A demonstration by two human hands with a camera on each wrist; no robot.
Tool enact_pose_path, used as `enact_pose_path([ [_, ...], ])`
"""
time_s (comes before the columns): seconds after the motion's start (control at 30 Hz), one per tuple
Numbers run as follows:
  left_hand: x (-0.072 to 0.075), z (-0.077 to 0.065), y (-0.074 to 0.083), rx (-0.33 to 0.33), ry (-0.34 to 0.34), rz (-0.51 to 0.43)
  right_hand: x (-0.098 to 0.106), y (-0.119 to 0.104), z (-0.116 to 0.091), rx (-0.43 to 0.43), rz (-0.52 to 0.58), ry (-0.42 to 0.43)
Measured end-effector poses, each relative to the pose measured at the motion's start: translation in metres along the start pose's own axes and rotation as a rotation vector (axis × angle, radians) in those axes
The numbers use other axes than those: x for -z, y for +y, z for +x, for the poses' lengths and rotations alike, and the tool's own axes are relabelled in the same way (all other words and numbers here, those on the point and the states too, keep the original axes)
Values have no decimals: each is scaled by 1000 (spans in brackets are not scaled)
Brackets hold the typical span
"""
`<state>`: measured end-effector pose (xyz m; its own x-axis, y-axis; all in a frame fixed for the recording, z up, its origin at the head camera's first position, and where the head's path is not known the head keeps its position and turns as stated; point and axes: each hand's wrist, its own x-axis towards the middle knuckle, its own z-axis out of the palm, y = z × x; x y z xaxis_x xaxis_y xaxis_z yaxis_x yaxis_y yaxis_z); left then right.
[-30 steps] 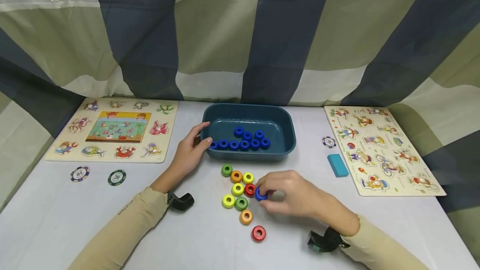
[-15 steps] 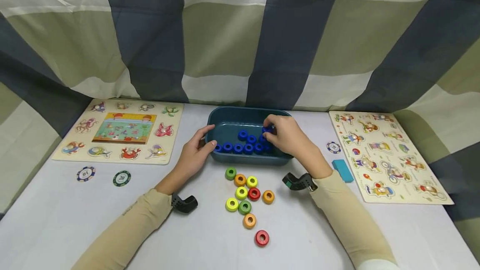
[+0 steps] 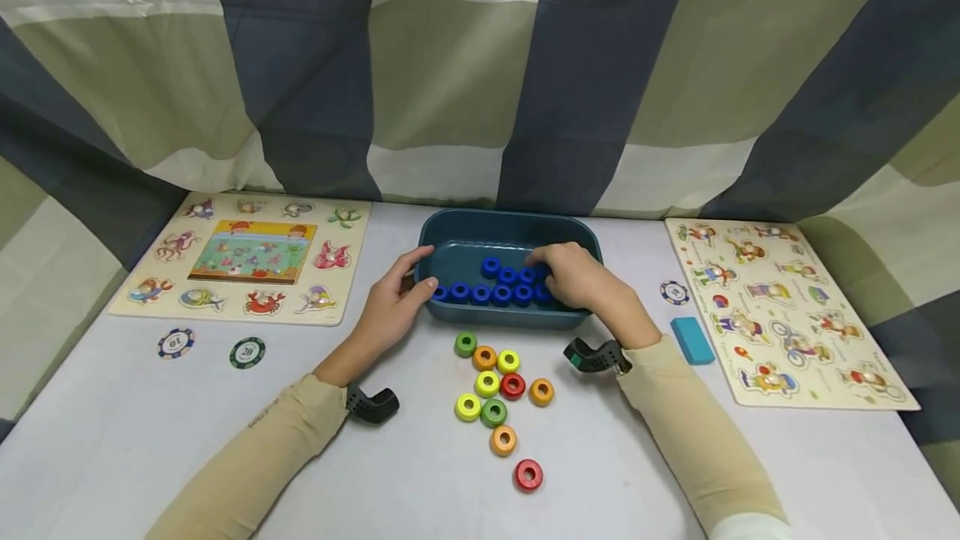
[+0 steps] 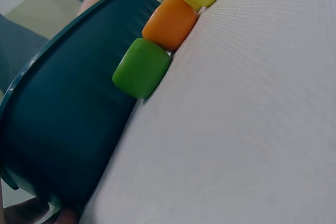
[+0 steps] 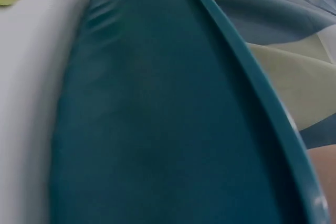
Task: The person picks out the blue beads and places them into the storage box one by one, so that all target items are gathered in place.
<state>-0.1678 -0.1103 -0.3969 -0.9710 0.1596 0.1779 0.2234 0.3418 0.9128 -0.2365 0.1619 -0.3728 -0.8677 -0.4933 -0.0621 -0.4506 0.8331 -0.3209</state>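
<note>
My left hand [image 3: 393,300] holds the left end of the dark teal plastic tray [image 3: 495,319], thumb and index finger at its rim. In the left wrist view, dark fingertips [image 4: 29,211] show below the tray's corner. Several chunky blue beads [image 3: 480,294] with holes sit inside along the near wall. Over the right part of the tray, my right hand [image 3: 577,275] reaches in with curled fingers around a blue bead [image 3: 542,272], beside the other beads. The hand partly covers that bead. In the right wrist view, the tray's outer wall [image 5: 157,108] hides the fingers.
Green, orange, yellow and red beads [image 3: 487,383] lie before the tray. Wooden picture puzzles stand left [image 3: 255,257] and right [image 3: 780,315]. Poker chips [image 3: 247,352] lie near the left puzzle, a turquoise block [image 3: 692,341] near the right one. A checked curtain [image 3: 442,73] hangs behind.
My right hand has carried a blue bead from beside the loose beads into the tray and lowered it among the others. My left hand stays at the tray's end.
</note>
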Motion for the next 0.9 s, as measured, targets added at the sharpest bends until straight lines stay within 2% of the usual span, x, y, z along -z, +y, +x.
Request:
enact_pose_path([
  [0.27, 1, -1, -3, -10, 1, 14, -6, -2, 0, 24, 19, 13],
  [0.53, -4, 11, -42, -19, 16, -3, -8, -2, 1, 9, 25, 21],
  [0.7, -5, 13, -44, -39, 13, -5, -8, 0, 0, -7, 21, 47],
  [0.9, -4, 14, -44, -40, 16, 5, -8, 0, 0, 11, 35, 135],
])
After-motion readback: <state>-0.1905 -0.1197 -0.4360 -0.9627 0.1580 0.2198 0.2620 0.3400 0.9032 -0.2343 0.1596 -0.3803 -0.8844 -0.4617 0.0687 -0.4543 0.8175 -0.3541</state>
